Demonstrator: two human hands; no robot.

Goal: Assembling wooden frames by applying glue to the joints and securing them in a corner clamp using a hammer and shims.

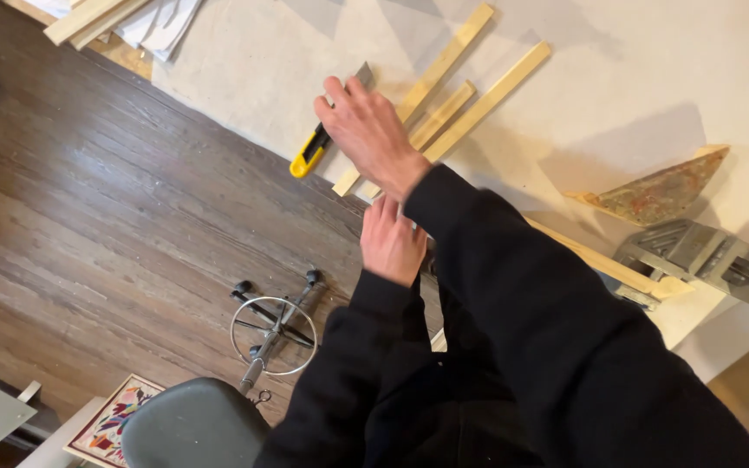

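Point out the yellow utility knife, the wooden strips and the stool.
Yellow utility knife (309, 154), head view, on its yellow handle.
Wooden strips (487, 97), head view, middle of the longest strip.
Stool (194, 425), head view, on its dark seat.

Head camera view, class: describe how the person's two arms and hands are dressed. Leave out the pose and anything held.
Both arms are covered by long black sleeves of soft, loose cloth that reach the wrists. The left hand and right hand are bare: no gloves, and no rings, watch or markings can be seen.
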